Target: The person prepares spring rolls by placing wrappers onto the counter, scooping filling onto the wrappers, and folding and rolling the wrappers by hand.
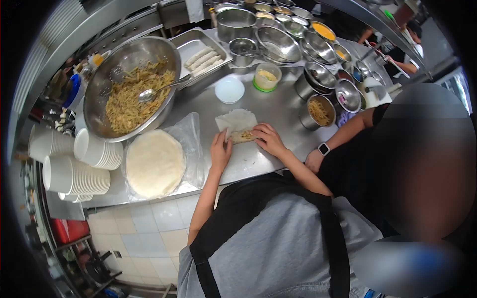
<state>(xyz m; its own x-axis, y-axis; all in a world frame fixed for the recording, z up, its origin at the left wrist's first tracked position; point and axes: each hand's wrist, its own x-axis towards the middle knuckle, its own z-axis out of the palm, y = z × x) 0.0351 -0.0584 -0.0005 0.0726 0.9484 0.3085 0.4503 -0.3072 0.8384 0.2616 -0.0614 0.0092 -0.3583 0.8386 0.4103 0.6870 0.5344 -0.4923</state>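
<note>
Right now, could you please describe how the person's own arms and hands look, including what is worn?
The left hand and right hand are ungloved. The left forearm and right forearm are bare. The shirt is grey, with black apron straps over it.

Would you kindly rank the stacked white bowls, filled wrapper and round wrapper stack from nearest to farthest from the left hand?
1. Filled wrapper, touching the left hand
2. Round wrapper stack, just left
3. Stacked white bowls, farther left
</note>
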